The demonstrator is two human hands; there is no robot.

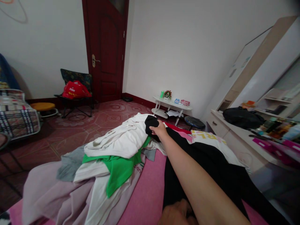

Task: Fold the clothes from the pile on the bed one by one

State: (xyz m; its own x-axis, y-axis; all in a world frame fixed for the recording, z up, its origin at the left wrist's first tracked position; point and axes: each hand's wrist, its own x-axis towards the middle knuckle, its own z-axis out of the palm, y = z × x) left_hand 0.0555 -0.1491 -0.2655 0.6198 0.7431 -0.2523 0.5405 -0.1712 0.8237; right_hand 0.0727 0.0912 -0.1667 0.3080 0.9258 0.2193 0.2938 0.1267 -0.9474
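A long black garment (pixel 211 168) lies stretched along the pink bedsheet (pixel 145 190). My right hand (pixel 159 129) reaches far forward, and its fingers are closed on the garment's far end. My left hand (pixel 177 214) shows only partly at the bottom edge; it is closed in a fist on the garment's near end. Left of the right hand is a pile of clothes: a white garment (pixel 122 139) on top, a green one (pixel 117 170) beneath it, a grey one (pixel 69 162), and a pale mauve one (pixel 51 190).
A white shirt with yellow and pink letters (pixel 208 139) lies right of the black garment. A dresser (pixel 236 132) with a black bag (pixel 241 117) stands on the right. Farther off are a low white table (pixel 172 106), a dark red door (pixel 105 50), and a chair with a red bag (pixel 75 90).
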